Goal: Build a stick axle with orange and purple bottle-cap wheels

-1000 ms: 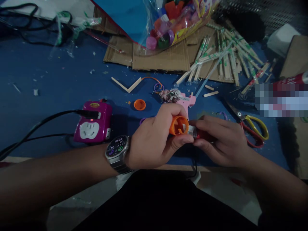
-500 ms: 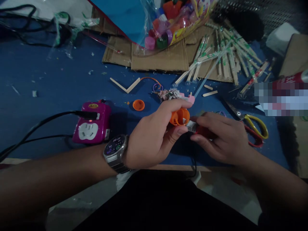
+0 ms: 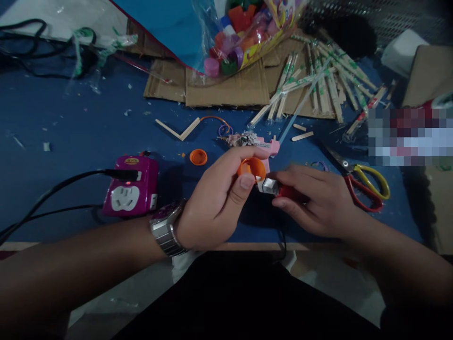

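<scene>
My left hand (image 3: 219,198), a steel watch (image 3: 168,229) on its wrist, is closed around a small orange plastic cup (image 3: 256,166). Its open mouth faces up towards me. In my right hand (image 3: 318,196) is a red utility knife (image 3: 271,186) with a metal nose. Its pale tip is at the cup's near rim; I cannot tell whether it cuts in. Most of the knife's handle is hidden by my fingers. Just beyond the cup lies a pink glue gun (image 3: 267,147), partly covered by my left hand. A second orange piece, a shallow cap (image 3: 198,157), rests on the blue table (image 3: 71,127).
A magenta power socket (image 3: 130,186) with black cables stands at left. Scissors (image 3: 364,182) lie open at right. Wrapped chopsticks (image 3: 318,85), cardboard (image 3: 226,87) and a bag of coloured plastic pieces (image 3: 240,38) fill the back. Joined wooden sticks (image 3: 180,132) lie behind the cap.
The orange cup and my left hand have shifted slightly left and tilted, turning the watch face away. More of the knife's metal nose shows now. The whole view has shifted slightly.
</scene>
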A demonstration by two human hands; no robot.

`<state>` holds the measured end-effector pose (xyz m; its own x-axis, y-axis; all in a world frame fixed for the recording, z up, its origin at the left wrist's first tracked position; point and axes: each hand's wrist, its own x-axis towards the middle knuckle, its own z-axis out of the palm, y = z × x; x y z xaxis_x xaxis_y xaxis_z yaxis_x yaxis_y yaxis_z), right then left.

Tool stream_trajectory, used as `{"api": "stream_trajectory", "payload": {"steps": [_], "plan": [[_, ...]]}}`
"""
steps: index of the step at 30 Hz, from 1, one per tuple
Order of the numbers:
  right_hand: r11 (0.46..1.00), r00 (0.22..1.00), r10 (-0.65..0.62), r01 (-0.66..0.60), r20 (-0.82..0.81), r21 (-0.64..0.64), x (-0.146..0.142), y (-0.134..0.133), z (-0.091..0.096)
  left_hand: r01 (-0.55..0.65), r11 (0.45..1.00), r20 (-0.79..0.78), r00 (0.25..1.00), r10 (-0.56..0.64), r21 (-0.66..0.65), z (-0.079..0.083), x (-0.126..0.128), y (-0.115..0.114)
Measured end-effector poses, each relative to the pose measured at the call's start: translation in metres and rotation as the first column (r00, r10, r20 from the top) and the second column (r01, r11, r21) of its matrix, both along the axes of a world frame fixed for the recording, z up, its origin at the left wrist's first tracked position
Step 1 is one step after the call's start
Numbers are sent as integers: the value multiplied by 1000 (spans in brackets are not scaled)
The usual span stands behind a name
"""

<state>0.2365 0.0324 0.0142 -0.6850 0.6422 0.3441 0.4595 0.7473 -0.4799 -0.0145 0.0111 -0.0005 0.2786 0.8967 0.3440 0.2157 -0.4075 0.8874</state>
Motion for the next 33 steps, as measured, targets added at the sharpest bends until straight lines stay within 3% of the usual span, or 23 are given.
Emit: {"api": "stream_trajectory", "payload": {"steps": [3,10,15,21,27,33], "plan": [[1000,1000,4,-4,0,-15,0,1,0,25,995,-20,1000,-23,95,-1,1,1],[999,999,41,-41,-25,-1,-1,0,-1,41,999,-128,991,-37,27,-5,-1,4],[997,997,68,-69,-38,-19,-2,0,1,87,996,-18,996,-87,-23,-4,-1,1],[995,997,76,-78,-35,-67,0,1,2,23,990,158,988,0,-141,-2,0,0],[992,993,100,-104,-56,-71,1,3,2,141,928,327,945,-22,-345,-1,2,-1],[990,991,111,-117,-69,-84,1,2,4,185,930,333,940,-74,-317,-3,0,-2]]}}
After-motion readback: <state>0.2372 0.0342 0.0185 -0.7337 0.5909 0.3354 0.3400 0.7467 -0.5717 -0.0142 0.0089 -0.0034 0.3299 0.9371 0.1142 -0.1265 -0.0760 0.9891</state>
